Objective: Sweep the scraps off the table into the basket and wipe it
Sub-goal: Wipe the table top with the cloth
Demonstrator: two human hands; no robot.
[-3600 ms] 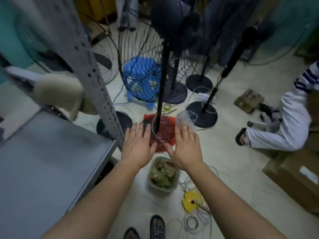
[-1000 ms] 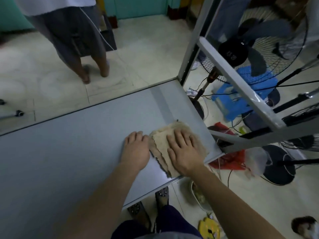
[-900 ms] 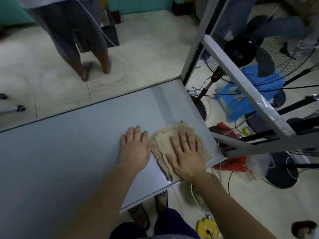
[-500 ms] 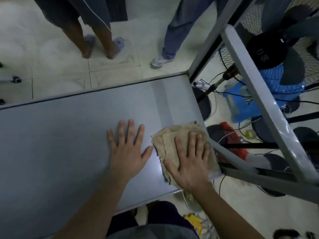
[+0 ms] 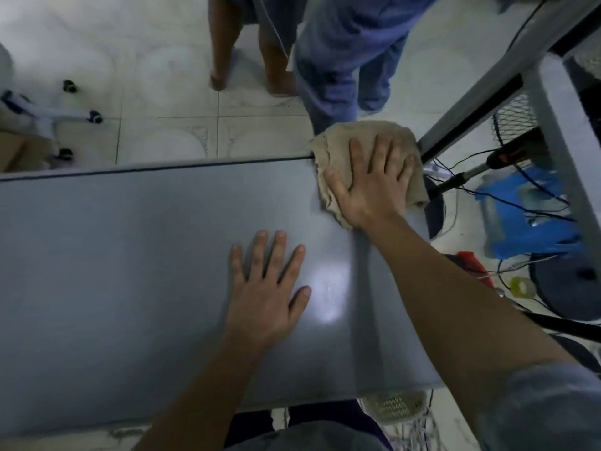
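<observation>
Right hand [image 5: 370, 182] flat on cloth [image 5: 338, 138], seemingly overhanging.

Your right hand [image 5: 372, 183] hides the middle of the cloth [image 5: 338, 138], whose far part hangs past the table [image 5: 130, 255] edge at one o'clock. The basket [image 5: 393, 408] at five o'clock shows only a rim under the table. Two bystanders' legs [image 5: 341, 60] at twelve o'clock are cut off by the top edge.

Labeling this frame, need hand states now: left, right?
Left hand: open, flat on the table.
Right hand: open, pressing the beige rag.
</observation>
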